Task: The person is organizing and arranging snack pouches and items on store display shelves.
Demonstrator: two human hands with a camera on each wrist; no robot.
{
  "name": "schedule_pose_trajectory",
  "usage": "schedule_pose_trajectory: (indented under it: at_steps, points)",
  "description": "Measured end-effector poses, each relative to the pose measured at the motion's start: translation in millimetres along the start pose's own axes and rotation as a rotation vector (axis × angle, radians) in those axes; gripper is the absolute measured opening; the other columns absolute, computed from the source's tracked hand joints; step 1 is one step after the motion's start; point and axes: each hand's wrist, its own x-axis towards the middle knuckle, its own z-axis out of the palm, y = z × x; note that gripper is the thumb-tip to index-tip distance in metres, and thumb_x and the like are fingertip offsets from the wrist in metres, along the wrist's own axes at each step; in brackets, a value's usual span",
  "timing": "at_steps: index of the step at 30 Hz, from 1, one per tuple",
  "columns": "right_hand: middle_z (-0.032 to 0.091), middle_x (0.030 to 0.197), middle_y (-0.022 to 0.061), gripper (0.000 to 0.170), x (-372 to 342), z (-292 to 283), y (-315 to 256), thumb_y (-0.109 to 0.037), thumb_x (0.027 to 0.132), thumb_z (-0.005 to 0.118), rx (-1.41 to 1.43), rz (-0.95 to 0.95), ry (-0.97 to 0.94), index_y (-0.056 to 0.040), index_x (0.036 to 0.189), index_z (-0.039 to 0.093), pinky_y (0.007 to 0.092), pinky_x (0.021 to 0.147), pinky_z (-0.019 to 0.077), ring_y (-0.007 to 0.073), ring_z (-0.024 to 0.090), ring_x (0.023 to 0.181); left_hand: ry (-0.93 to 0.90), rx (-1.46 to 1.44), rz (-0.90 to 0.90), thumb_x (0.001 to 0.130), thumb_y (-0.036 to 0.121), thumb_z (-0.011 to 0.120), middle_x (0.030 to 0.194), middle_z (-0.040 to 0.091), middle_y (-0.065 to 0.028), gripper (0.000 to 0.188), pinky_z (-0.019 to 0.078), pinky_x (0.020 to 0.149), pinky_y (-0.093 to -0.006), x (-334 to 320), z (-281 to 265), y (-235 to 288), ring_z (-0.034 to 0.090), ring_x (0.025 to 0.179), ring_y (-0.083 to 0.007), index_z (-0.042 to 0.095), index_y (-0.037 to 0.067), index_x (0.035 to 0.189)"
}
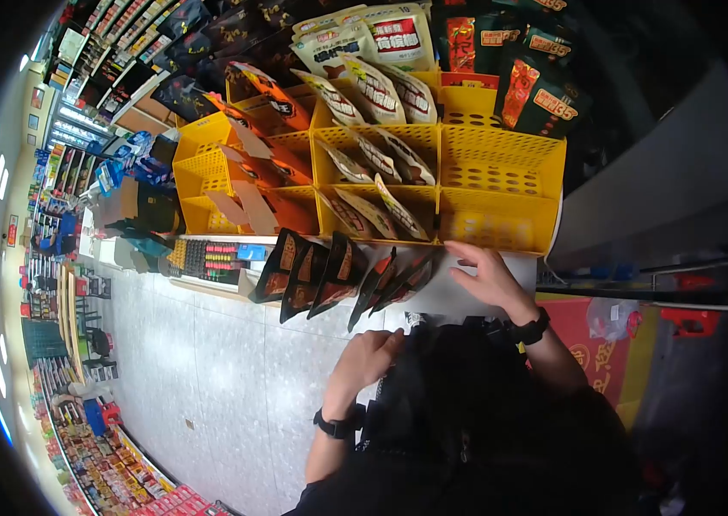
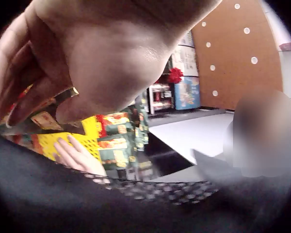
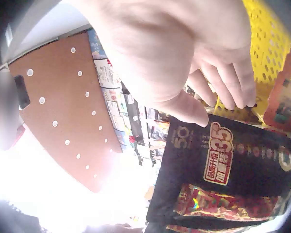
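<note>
My right hand (image 1: pixel 491 277) is held by the front of the yellow divided basket (image 1: pixel 502 219), fingers loosely extended and holding nothing. In the right wrist view its thumb overlaps the upper edge of a black pouch (image 3: pixel 247 155) with a red and gold "35" label. My left hand (image 1: pixel 368 361) hangs nearer the body with fingers slightly bent, holding nothing. In front of the basket, several black snack pouches (image 1: pixel 342 275) stand in a leaning row on the white ledge (image 1: pixel 437 297). The two front right compartments of the basket contain no pouches.
Other compartments hold cream pouches (image 1: pixel 381 155) and orange pouches (image 1: pixel 282 159). Dark green pouches (image 1: pixel 540 99) lie at the back right. A grey panel (image 1: pixel 639 215) stands at the right, beside a red printed box (image 1: pixel 575 327). Grey tiled floor (image 1: pixel 200 370) extends to the left.
</note>
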Motion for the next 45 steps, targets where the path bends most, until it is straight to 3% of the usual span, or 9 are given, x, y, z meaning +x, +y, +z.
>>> schedule_pose_trajectory:
  at_steps: [2,5,10,18,26,28,32,37,45]
  points:
    - [0.063,0.125,0.0232,0.050,0,6,9,-0.013,0.086,0.069,-0.021,0.021,-0.037,0.0045,0.131,0.055,0.0370,0.094,0.0532,0.0345,0.065,0.110,-0.035,0.019,-0.195,0.097,0.039,0.057,0.092,0.072,-0.0165,0.052,0.0527,0.072,-0.0290,13,7,-28,0.069,0.078,-0.0189,0.062,-0.008,0.119]
    - [0.061,0.128,0.0234,0.056,0,13,7,-0.016,0.087,0.069,-0.122,0.115,-0.137,0.0043,0.135,0.050,0.0372,0.094,0.0528,0.0341,0.065,0.110,0.099,-0.110,-0.115,0.079,0.048,0.080,0.117,0.066,-0.0229,0.115,0.0540,0.089,-0.0385,29,17,-47,0.068,0.098,-0.0254,0.011,-0.010,0.151]
    - [0.055,0.135,0.0252,0.062,3,9,-7,-0.017,0.087,0.072,-0.223,0.178,-0.205,0.0060,0.138,0.045,0.0379,0.097,0.0515,0.0349,0.061,0.118,0.200,-0.362,0.214,0.076,0.047,0.083,0.143,0.045,-0.0281,0.112,0.0472,0.102,-0.0404,55,38,-70,0.044,0.136,-0.0365,0.020,-0.013,0.148]
    - [0.067,0.116,0.0212,0.048,-20,-5,-23,-0.023,0.086,0.073,-0.261,-0.040,0.018,0.0039,0.122,0.060,0.0416,0.090,0.0516,0.0383,0.064,0.106,0.053,-0.140,0.191,0.085,0.029,0.079,0.130,0.058,-0.0230,0.078,0.0517,0.095,-0.0372,28,32,-31,0.058,0.122,-0.0312,0.039,-0.010,0.139]
    - [0.074,0.087,0.0135,0.013,-31,-54,-66,-0.003,0.081,0.076,-0.118,-0.070,0.527,0.0014,0.092,0.072,0.0305,0.070,0.0552,0.0240,0.073,0.079,0.146,-0.049,0.459,0.089,0.006,0.062,0.090,0.068,-0.0238,0.023,0.0520,0.075,-0.0431,25,24,26,0.066,0.085,-0.0425,0.065,0.001,0.112]
    - [0.073,0.084,0.0124,0.010,-25,-73,-74,-0.003,0.082,0.075,-0.130,-0.088,0.593,0.0030,0.089,0.071,0.0288,0.068,0.0542,0.0191,0.072,0.076,0.417,0.263,0.771,0.087,0.004,0.061,0.081,0.067,-0.0223,0.018,0.0524,0.071,-0.0454,20,17,57,0.065,0.078,-0.0431,0.066,0.001,0.104]
    - [0.073,0.083,0.0113,0.010,1,-109,-91,-0.003,0.084,0.075,-0.106,-0.151,0.744,0.0029,0.090,0.071,0.0271,0.069,0.0530,0.0171,0.070,0.075,0.690,0.533,0.873,0.083,0.003,0.063,0.070,0.061,-0.0218,0.002,0.0503,0.057,-0.0465,28,-36,159,0.063,0.064,-0.0409,0.064,0.002,0.085]
    - [0.072,0.082,0.0108,0.009,56,-137,-106,-0.003,0.085,0.075,-0.111,-0.341,1.018,0.0023,0.090,0.069,0.0260,0.068,0.0522,0.0150,0.069,0.073,0.782,0.533,1.058,0.085,0.016,0.075,0.062,0.062,-0.0171,0.029,0.0456,0.052,-0.0356,93,-94,254,0.062,0.054,-0.0294,0.062,-0.003,0.069]
    - [0.074,0.086,0.0126,0.010,119,-154,-70,-0.004,0.086,0.073,-0.115,-0.373,1.112,0.0026,0.093,0.070,0.0265,0.065,0.0532,0.0170,0.073,0.074,0.668,0.527,0.866,0.087,0.019,0.072,0.077,0.071,-0.0150,0.024,0.0528,0.057,-0.0329,197,-118,323,0.069,0.061,-0.0202,0.068,-0.004,0.092]
